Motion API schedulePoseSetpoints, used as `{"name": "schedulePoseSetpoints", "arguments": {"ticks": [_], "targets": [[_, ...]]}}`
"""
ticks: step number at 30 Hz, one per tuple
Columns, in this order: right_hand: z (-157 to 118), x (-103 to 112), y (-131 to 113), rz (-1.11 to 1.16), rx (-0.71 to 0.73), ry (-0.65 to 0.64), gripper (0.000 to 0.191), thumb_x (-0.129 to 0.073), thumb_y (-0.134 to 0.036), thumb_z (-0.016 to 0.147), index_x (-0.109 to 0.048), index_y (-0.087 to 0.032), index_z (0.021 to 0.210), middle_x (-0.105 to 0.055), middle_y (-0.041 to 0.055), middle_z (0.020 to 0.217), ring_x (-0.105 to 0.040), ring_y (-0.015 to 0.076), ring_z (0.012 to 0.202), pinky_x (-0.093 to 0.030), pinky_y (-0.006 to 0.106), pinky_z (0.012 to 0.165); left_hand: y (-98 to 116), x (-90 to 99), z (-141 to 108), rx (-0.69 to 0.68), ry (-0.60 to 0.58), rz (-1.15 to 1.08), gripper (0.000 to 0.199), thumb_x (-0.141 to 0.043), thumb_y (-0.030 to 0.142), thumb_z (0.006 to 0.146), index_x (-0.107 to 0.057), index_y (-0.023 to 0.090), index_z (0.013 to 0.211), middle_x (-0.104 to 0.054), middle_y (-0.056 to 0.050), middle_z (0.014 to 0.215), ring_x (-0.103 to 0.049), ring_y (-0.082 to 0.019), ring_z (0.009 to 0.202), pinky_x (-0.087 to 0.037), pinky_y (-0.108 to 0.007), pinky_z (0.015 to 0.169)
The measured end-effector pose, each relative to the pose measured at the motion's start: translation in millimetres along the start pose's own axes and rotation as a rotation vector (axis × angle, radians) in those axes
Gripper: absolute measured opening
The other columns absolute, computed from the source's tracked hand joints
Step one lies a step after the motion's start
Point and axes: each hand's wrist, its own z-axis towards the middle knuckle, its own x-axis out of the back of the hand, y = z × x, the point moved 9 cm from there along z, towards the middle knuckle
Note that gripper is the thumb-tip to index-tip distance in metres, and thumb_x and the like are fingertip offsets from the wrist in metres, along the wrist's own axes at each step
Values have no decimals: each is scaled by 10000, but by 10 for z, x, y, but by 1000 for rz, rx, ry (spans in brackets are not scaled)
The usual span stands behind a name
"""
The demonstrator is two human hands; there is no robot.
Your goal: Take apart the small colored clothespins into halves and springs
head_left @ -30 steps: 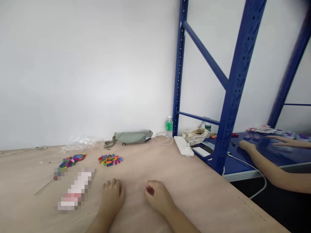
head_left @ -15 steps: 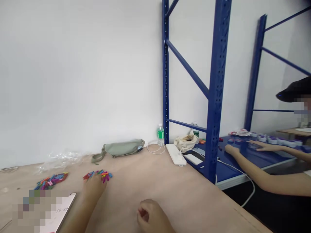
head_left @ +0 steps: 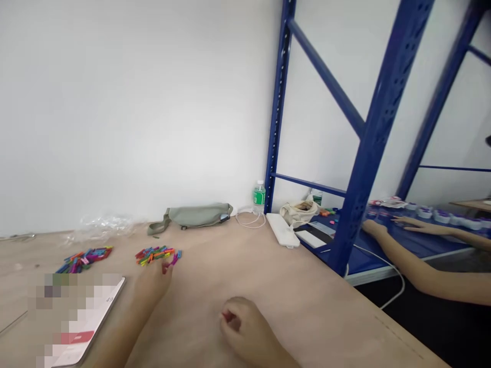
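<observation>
My left hand (head_left: 153,282) is at the near right edge of a small pile of colourful mini clothespins (head_left: 151,254). Its thumb and fingers are pinched on a purple clothespin (head_left: 175,258). Further left lies a second pile of clothespins (head_left: 85,259). My right hand (head_left: 247,324) rests on the brown-covered table (head_left: 207,301), curled into a loose fist with a hollow between thumb and fingers. Nothing shows in it.
A tablet (head_left: 103,312), partly blurred out, lies left of my left forearm. Behind are clear plastic wrap (head_left: 102,227), a grey-green waist bag (head_left: 199,215), a water bottle (head_left: 259,196) and a white power strip (head_left: 283,231). A blue rack post (head_left: 362,158) stands right; beyond it, another person's arms (head_left: 418,273).
My left hand has drawn slightly back from over the pile, and a purple clothespin now shows at its fingertips. The right hand stays curled. The view has turned and tilted.
</observation>
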Motion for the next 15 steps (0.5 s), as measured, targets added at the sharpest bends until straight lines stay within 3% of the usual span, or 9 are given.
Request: {"name": "schedulePoseSetpoints", "arguments": {"ticks": [3, 5, 8, 12, 15], "targets": [[9, -10, -59, 35, 22, -14, 130, -451, -151, 692, -475, -167, 565, -532, 7, 604, -472, 121, 598, -348, 210, 572, 180, -168, -240, -80, -105, -201, 325, -348, 413, 783, -586, 206, 864, -667, -26, 820, -612, -161, 688, -448, -258, 608], [17, -5, -64, 55, 12, -12, 134, -455, -154, 698, -474, -167, 565, -522, 1, 590, -465, 116, 584, -350, 210, 568, 299, -314, -376, -93, -199, -584, 346, -386, 444, 761, -581, 174, 858, -665, -45, 784, -608, -170, 657, -453, -270, 587], [21, -4, -34, 93, -35, -2, 163, -452, -183, 724, -469, -165, 563, -511, -2, 574, -462, 114, 577, -356, 212, 564, 379, -465, -473, -43, -264, -871, 349, -499, 467, 690, -579, 160, 834, -648, -41, 711, -594, -175, 653, -450, -275, 595], [10, -29, -33, 236, -108, 20, 158, -455, -211, 738, -491, -159, 593, -517, -2, 585, -479, 112, 581, -384, 212, 570, 383, -467, -476, 18, -238, -1097, 348, -592, 443, 624, -573, 163, 830, -612, -8, 660, -573, -151, 641, -446, -262, 605], [41, -77, -112, 392, -113, 5, 62, -486, -187, 712, -537, -156, 730, -557, 13, 704, -517, 119, 652, -419, 219, 617, 383, -412, -490, 16, -233, -1223, 332, -622, 405, 614, -576, 163, 837, -604, 1, 654, -569, -144, 643, -445, -262, 621]]}}
